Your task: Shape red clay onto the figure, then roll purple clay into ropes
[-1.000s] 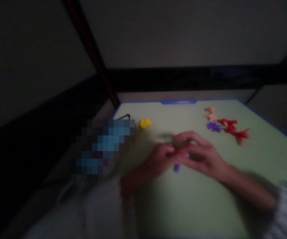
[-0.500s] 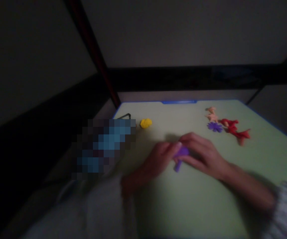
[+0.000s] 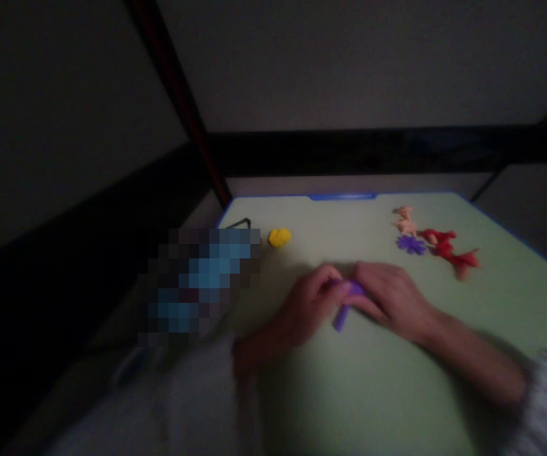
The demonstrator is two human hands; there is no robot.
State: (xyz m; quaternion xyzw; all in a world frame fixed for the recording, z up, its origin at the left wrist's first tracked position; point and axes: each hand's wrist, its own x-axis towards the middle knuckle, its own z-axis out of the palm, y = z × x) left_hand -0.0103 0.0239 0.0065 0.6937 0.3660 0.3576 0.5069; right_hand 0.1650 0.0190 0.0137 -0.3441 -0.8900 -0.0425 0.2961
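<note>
Over the middle of the pale table, my left hand (image 3: 309, 307) and my right hand (image 3: 397, 297) meet around a piece of purple modelling clay (image 3: 341, 318). My left thumb and fingers pinch it from the left. The fingers of my right hand are bent over it from the right. A short purple strip sticks out below the fingertips toward me, and the rest is partly hidden by the fingers. Beyond my right hand lies a purple flower-like clay shape (image 3: 411, 245) with several petals.
A yellow clay lump (image 3: 280, 237) sits at the far left. Peach pieces (image 3: 405, 225) and twisted red pieces (image 3: 444, 247) lie at the far right. The table (image 3: 349, 392) has a blue edge and a blue bar (image 3: 342, 197) at its back. A pixelated blue patch (image 3: 207, 272) covers the left side.
My right hand's fingers have curled lower over the purple clay. My left index finger has drawn back and bent. The strip still points toward me.
</note>
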